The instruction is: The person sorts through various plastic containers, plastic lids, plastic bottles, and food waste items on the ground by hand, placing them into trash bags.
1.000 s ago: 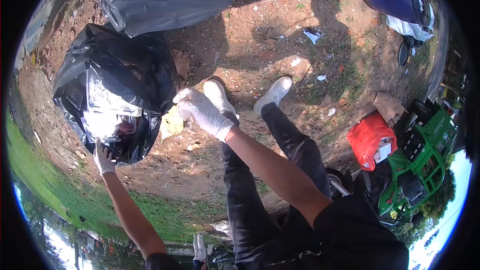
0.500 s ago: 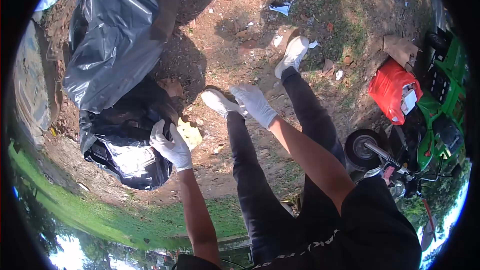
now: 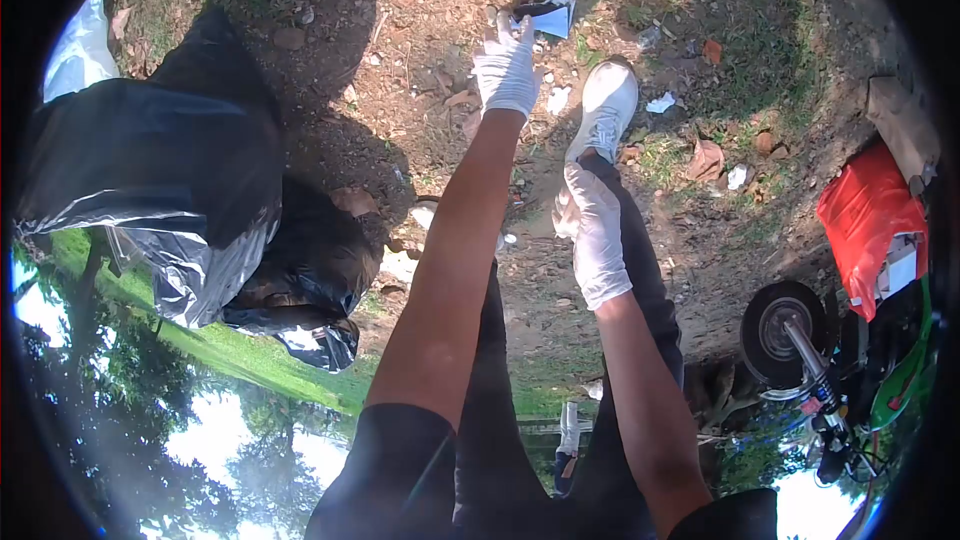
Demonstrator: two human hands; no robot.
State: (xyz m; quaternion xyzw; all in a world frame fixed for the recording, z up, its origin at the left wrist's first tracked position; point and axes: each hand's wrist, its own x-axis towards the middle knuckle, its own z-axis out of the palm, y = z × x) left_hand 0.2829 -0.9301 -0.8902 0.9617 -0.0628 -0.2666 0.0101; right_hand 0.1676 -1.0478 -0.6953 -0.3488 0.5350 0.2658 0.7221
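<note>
My left hand, in a white glove, reaches far forward over the dirt. Its fingers are apart, with their tips beside a blue and white scrap with a dark part; no grip on it shows. My right hand, also gloved, hangs in front of the right leg, below the white shoe. Its fingers are curled inward, and what they hold, if anything, is hidden.
Big black plastic bags stand at the left, one with an open mouth low down. Paper bits and dry leaves litter the ground. A red bag hangs by a motorbike wheel on the right.
My left hand has moved from the open black bag forward and right to the scrap. The right hand has shifted right and slightly down in view. The view has tilted and moved.
</note>
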